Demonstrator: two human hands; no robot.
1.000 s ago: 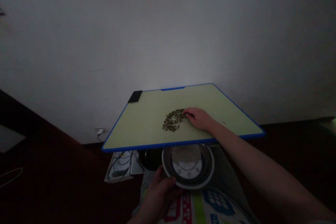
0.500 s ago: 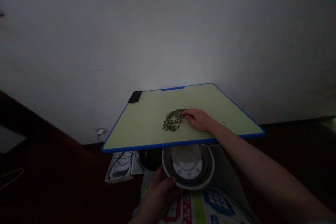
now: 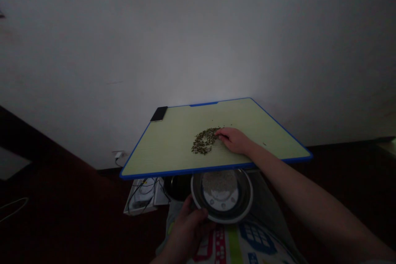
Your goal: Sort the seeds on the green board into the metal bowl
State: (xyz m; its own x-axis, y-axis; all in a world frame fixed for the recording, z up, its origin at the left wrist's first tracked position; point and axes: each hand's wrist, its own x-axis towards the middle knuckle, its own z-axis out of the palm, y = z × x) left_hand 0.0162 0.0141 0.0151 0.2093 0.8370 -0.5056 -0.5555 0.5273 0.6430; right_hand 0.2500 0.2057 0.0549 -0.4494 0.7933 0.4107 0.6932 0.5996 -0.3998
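Observation:
Small brown seed-like grains (image 3: 202,142) lie in a loose patch on the pale table top (image 3: 163,148). At the right end of that patch rests my right hand (image 3: 234,139), its thumb and fingers closed together among the grains. Whatever it may pinch is too small to make out. Below the table's front edge, my left hand (image 3: 192,225) grips the rim of a round metal bowl (image 3: 246,204) at its lower left. Inside the bowl sits a whitish layer, speckled toward the back; I cannot tell what it is.
A black phone (image 3: 159,114) lies at the table's back left corner. The blue table edge (image 3: 185,172) overhangs the bowl. On the floor stands an open white box (image 3: 140,204) with cables, beside a dark round container (image 3: 179,187). A white charger (image 3: 118,155) is plugged into the wall.
Hardly anything differs. My right fingers have shifted very slightly at the edge of the grains, while my left hand and the bowl stay in place.

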